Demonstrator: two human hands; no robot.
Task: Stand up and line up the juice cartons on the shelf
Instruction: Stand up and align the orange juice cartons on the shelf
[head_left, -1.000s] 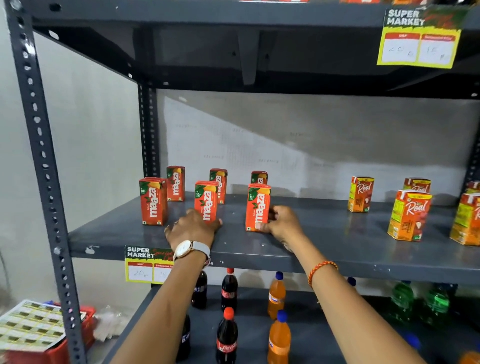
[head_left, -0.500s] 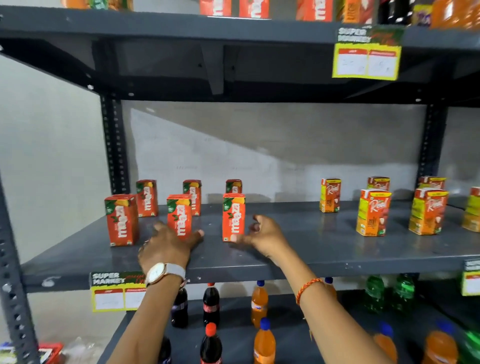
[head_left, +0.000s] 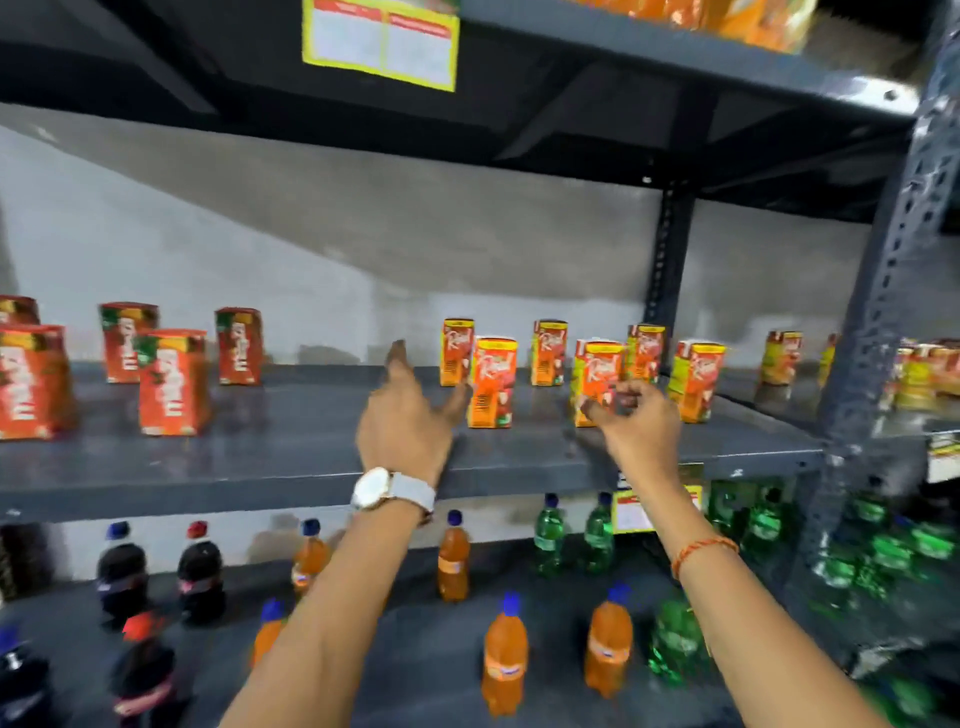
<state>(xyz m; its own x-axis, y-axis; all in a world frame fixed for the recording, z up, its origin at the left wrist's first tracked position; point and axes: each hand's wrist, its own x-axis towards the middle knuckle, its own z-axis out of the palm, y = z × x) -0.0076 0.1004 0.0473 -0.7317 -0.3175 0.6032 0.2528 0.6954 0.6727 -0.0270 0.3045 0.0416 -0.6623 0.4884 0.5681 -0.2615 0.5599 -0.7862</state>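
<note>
Orange-yellow Real juice cartons stand upright in two loose rows on the grey middle shelf (head_left: 291, 447). My left hand (head_left: 408, 421), with a white watch, is open over the shelf, its thumb close to the front-left Real carton (head_left: 492, 382). My right hand (head_left: 636, 423) has its fingers curled in front of the lower part of the front-middle Real carton (head_left: 597, 371); blur hides whether it grips. Another front Real carton (head_left: 693, 379) stands to the right. Red Maaza cartons (head_left: 174, 382) stand upright at the left.
A dark upright post (head_left: 883, 291) bounds the shelf on the right, with more cartons beyond it. The lower shelf holds cola bottles (head_left: 200, 571), orange drink bottles (head_left: 505, 657) and green bottles (head_left: 549, 540). A yellow price tag (head_left: 382, 41) hangs on the shelf above.
The view has swung right. Both hands have left the Maaza cartons and moved right to the Real cartons; the left hand is spread, the right hand's fingers have curled.
</note>
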